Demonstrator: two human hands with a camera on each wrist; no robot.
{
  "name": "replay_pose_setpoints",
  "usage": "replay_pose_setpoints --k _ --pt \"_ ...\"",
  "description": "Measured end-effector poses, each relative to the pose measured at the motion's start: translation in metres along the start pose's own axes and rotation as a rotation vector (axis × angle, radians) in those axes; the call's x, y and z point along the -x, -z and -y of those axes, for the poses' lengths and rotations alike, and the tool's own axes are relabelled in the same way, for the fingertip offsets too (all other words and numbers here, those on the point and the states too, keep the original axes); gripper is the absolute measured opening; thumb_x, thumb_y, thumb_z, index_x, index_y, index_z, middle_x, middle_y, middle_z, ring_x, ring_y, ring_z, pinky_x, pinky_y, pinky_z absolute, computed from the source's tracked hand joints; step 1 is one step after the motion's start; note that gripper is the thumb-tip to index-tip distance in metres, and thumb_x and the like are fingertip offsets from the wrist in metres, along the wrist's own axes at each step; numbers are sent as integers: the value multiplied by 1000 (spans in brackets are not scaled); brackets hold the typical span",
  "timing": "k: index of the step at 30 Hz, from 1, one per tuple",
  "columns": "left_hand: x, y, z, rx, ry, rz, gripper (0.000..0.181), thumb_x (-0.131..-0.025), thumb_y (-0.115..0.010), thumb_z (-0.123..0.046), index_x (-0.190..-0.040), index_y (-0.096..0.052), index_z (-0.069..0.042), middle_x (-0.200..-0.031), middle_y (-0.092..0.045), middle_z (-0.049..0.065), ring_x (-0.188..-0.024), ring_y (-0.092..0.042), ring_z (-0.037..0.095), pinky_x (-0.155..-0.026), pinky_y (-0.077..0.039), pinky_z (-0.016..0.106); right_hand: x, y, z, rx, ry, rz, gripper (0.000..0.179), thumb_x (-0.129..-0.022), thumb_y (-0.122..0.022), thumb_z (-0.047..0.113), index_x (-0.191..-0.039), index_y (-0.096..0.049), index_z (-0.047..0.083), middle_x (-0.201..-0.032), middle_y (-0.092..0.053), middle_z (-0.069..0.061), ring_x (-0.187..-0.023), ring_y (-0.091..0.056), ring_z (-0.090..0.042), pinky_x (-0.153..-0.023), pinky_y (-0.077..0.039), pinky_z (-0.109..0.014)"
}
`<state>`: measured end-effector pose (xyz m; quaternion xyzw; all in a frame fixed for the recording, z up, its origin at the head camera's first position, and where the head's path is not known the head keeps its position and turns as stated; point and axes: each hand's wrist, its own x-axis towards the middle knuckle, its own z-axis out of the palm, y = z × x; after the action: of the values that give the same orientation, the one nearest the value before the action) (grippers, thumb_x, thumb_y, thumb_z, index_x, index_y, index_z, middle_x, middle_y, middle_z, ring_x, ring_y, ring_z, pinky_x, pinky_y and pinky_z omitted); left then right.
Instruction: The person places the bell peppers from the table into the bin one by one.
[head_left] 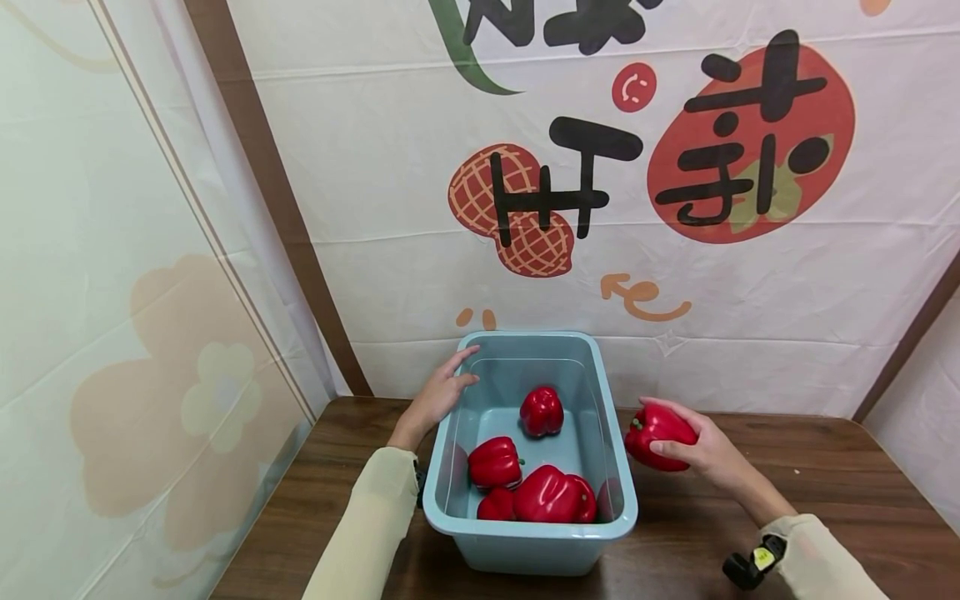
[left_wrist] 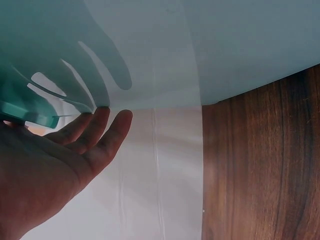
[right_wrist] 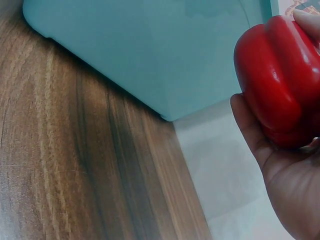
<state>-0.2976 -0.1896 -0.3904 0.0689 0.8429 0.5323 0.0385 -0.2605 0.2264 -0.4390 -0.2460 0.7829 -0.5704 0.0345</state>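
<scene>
A light-blue plastic bin (head_left: 532, 540) stands on the table with several red bell peppers inside. One bell pepper (head_left: 542, 411) sits toward its far end; another bell pepper (head_left: 495, 463) lies at the left, and more are bunched at the near end. My left hand (head_left: 438, 396) holds the bin's left rim, thumb over the edge. In the left wrist view, its fingers (left_wrist: 102, 145) lie along the outer wall. Right of the bin, my right hand (head_left: 701, 446) grips a red bell pepper (right_wrist: 277, 82) with its green stem toward the bin, raised above the table.
The dark wood table (head_left: 832, 492) runs back to a white printed cloth (head_left: 390, 208) behind the bin. Another pale curtain (head_left: 172, 333) hangs along the left side. A black strap with a yellow-labelled piece (head_left: 761, 557) is on the right wrist.
</scene>
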Motion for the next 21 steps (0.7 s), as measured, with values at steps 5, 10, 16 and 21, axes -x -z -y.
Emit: replay_pose_setpoints --k 5,10,16,21 --pt "0 0 2 7 -2 -2 55 -99 -48 -26 -153 -37 -24 -162 -25 9 -131 -45 39 -99 -45 61 -1 3 1 -1 20 7 56 -92 -63 9 -145 -45 4 -122 -60 10 -106 -59 -11 -77 -59 -35" --pt "0 -1 3 -3 -4 -5 56 -99 -49 -26 -153 -37 -24 -162 -24 9 -133 -43 37 -100 -44 59 -2 4 5 -19 14 6 56 -92 -63 8 -144 -45 4 -121 -61 10 -106 -59 -11 -77 -59 -35" --pt "0 0 2 -7 -7 -2 56 -99 -48 -26 -154 -36 -23 -162 -23 10 -131 -44 38 -99 -45 58 -4 5 11 -17 17 -4 57 -90 -65 8 -143 -45 3 -121 -60 11 -107 -59 -10 -77 -59 -35" --pt "-1 0 1 -5 -13 1 56 -99 -49 -27 -154 -37 -23 -162 -23 9 -132 -43 38 -100 -44 59 -6 7 16 6 31 -5 58 -89 -66 10 -143 -45 4 -122 -60 12 -108 -58 -9 -76 -59 -36"
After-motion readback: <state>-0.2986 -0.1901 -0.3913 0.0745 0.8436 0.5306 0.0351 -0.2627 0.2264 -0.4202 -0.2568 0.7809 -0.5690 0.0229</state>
